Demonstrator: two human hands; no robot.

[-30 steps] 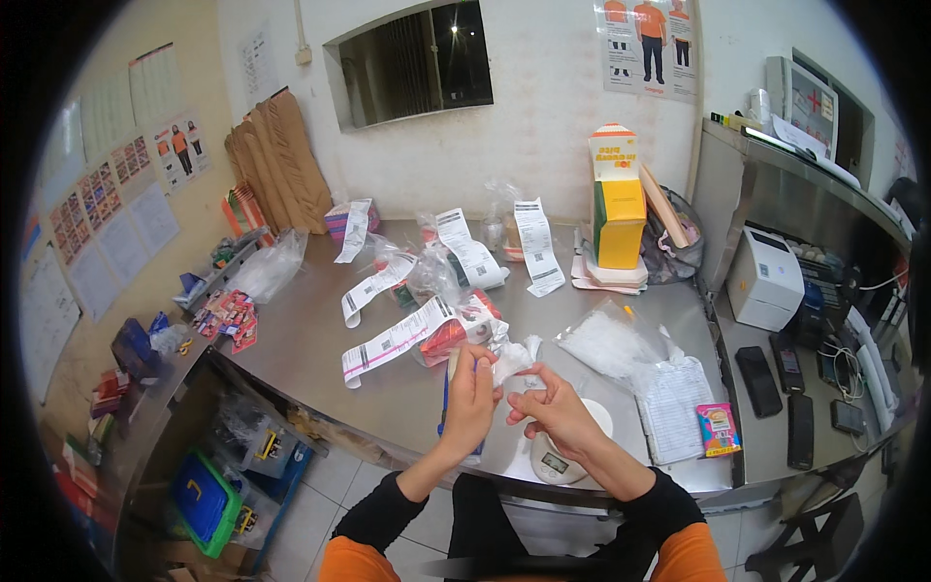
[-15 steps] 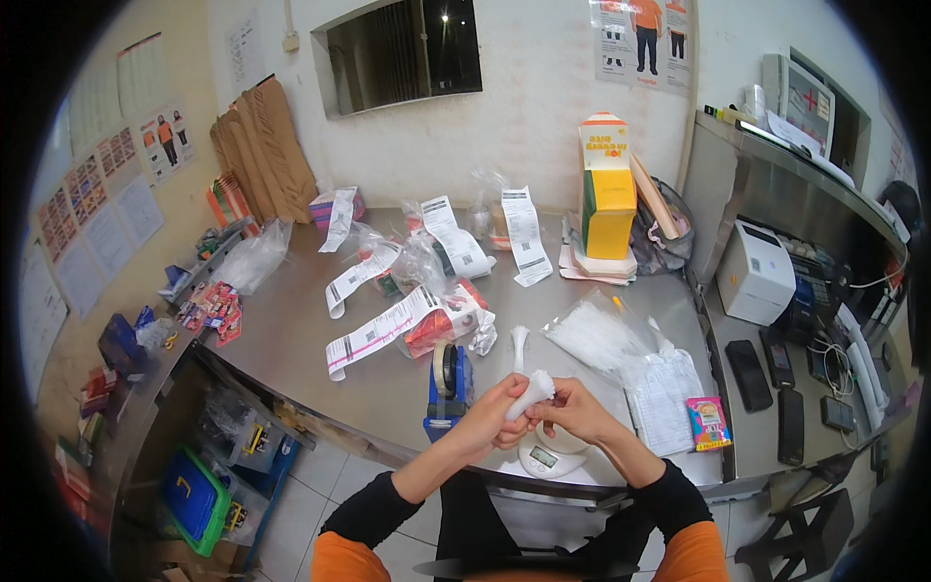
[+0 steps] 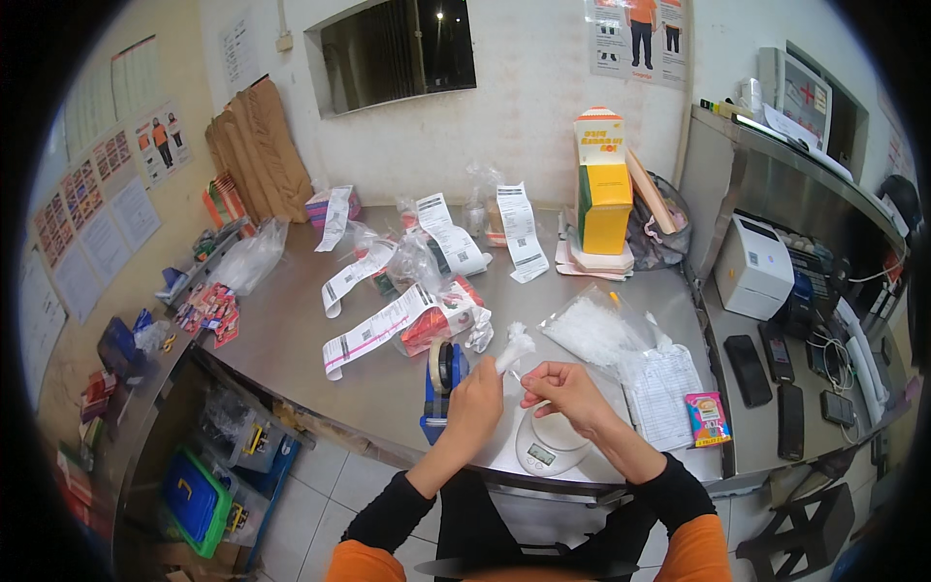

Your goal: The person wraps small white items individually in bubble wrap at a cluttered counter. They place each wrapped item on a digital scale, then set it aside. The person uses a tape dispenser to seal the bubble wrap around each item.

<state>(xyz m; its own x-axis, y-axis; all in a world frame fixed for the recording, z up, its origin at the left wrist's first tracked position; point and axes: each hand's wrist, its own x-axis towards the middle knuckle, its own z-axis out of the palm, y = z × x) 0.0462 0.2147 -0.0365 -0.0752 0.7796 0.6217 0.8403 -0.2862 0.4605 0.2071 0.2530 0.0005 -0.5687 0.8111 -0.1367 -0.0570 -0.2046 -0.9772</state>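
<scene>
My left hand (image 3: 475, 403) is closed around a narrow white plastic bag (image 3: 509, 355), whose crinkled end sticks up past the fingers. Right beside it, my right hand (image 3: 567, 396) is pinched, thumb against forefinger. A thin whitish strand seems to run between the two hands, but what the right fingertips hold is too small to make out. Under my right hand stands a round white kitchen scale (image 3: 543, 451) with a small display. Close to my left wrist is a blue tape dispenser (image 3: 436, 403) with rolls of tape on it.
Bagged parcels (image 3: 441, 315) with long paper receipts (image 3: 383, 330) cover the table's middle. On the right lie a clear bag of white strips (image 3: 592, 325), a written sheet (image 3: 664, 398) and a colourful packet (image 3: 708, 419). A yellow carton (image 3: 606, 204) stands behind; a white printer (image 3: 754, 267) is farther right.
My left hand has turned upright and shifted slightly left with the white bag. My right hand has drawn apart from it, now pinching at its side. More of the scale shows.
</scene>
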